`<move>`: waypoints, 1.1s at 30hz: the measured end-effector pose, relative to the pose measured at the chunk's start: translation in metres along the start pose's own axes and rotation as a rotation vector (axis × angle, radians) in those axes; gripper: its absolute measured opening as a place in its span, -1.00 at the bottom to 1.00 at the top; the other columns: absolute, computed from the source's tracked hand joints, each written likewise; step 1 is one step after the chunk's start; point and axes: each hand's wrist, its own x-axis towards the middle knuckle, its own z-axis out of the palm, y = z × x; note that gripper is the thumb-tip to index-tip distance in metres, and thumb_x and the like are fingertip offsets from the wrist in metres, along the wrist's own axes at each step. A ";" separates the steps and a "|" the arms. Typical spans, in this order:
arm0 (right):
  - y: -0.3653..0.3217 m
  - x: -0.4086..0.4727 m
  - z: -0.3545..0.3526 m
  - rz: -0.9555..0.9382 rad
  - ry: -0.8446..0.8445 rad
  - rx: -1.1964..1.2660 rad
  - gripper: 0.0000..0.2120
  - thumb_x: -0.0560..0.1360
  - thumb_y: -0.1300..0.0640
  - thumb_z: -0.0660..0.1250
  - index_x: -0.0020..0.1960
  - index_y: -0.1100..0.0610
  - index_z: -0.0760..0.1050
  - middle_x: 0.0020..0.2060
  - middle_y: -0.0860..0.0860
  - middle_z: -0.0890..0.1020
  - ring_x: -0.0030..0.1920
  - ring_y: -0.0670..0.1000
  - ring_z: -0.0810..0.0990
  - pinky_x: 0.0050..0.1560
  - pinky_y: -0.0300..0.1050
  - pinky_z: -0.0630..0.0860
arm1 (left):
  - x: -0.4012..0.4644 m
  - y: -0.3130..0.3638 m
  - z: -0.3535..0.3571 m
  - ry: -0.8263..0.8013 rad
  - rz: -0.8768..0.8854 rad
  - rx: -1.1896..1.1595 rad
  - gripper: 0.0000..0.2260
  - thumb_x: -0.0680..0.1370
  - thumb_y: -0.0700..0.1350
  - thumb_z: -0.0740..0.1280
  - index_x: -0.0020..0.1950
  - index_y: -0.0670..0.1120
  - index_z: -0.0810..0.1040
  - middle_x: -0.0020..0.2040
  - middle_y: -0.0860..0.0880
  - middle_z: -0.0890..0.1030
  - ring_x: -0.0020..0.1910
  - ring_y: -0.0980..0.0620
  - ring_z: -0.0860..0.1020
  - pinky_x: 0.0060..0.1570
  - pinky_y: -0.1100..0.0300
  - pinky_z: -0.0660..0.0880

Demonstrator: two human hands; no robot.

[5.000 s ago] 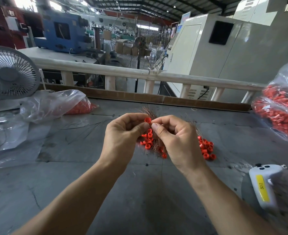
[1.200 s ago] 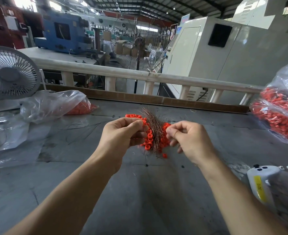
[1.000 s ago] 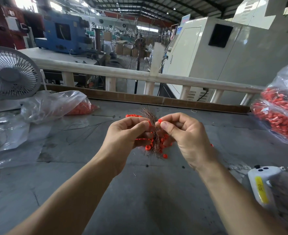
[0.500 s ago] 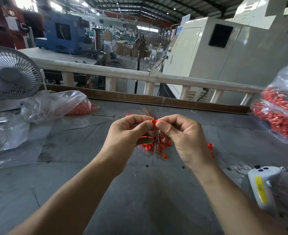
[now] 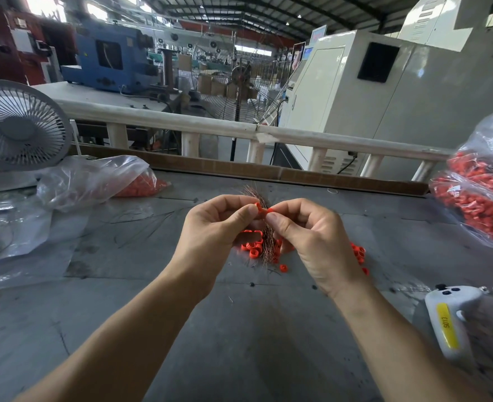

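Both hands are raised just above the grey worktable (image 5: 239,338), knuckles nearly meeting. The left hand (image 5: 216,227) has its fingers curled, with thumb and forefinger pinching an orange plastic ring (image 5: 257,206) at the fingertips. The right hand (image 5: 312,242) is curled the same way, its thumb and forefinger nipping a small orange piece (image 5: 270,210) that sits right against the ring. How the two parts join cannot be made out.

Between the hands stands a bundle of thin copper wires (image 5: 268,242). Its fine tips fan out just beyond the fingertips and its lower end reaches down among the loose orange rings (image 5: 252,250) lying under the hands. Which fingers hold the bundle is hidden. A few more rings (image 5: 358,252) lie just past the right hand's outer edge.

Well to the right of the right forearm lies a white handheld controller (image 5: 448,320) with a yellow sticker reading "S013". Farther right a clear plastic bag (image 5: 483,198) bulges with orange parts. Far to the left of the left hand a second clear bag (image 5: 94,181) holds more of them, beside a grey desk fan (image 5: 19,126).
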 end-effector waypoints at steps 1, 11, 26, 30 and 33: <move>0.000 0.000 0.000 -0.003 0.010 -0.009 -0.91 0.46 -0.03 0.49 -0.06 -0.05 0.69 -0.28 -0.03 0.71 -0.26 -0.09 0.65 -0.25 -0.18 0.55 | 0.000 0.000 0.000 -0.001 0.001 0.002 -0.85 0.56 -0.20 0.43 0.10 -0.19 0.68 -0.08 -0.21 0.73 -0.12 -0.10 0.71 0.01 -0.01 0.68; -0.003 0.000 0.004 -0.104 0.102 -0.001 -0.90 0.47 0.11 0.52 -0.07 -0.08 0.68 -0.16 -0.02 0.74 -0.18 -0.08 0.70 -0.17 -0.22 0.60 | -0.002 0.002 0.002 -0.014 0.022 -0.020 -0.74 0.45 -0.11 0.46 0.08 -0.19 0.68 -0.11 -0.20 0.72 -0.11 -0.07 0.71 -0.03 0.06 0.67; -0.013 -0.006 0.013 -0.176 0.164 -0.195 -0.86 0.50 0.21 0.54 -0.07 -0.03 0.69 -0.22 -0.15 0.74 -0.20 -0.14 0.72 -0.18 -0.29 0.60 | -0.004 0.000 0.005 -0.034 0.043 0.003 -0.75 0.42 -0.09 0.47 0.06 -0.16 0.71 -0.10 -0.19 0.72 -0.09 -0.08 0.69 0.04 -0.02 0.67; -0.015 -0.007 0.012 -0.197 0.149 -0.235 -0.84 0.50 0.19 0.53 -0.06 -0.07 0.70 -0.17 -0.17 0.74 -0.11 -0.10 0.73 -0.10 -0.24 0.63 | -0.004 0.000 0.006 -0.025 0.049 0.007 -0.80 0.43 -0.09 0.48 0.01 -0.13 0.72 -0.14 -0.16 0.72 -0.12 -0.07 0.69 0.02 0.00 0.68; -0.017 -0.007 0.012 -0.224 0.148 -0.256 -0.84 0.50 0.20 0.54 -0.06 -0.07 0.71 -0.15 -0.17 0.74 -0.06 -0.09 0.72 -0.06 -0.26 0.61 | -0.004 0.000 0.005 -0.023 0.030 0.000 -0.81 0.43 -0.09 0.48 0.01 -0.11 0.74 -0.15 -0.17 0.71 -0.12 -0.07 0.68 0.01 0.02 0.67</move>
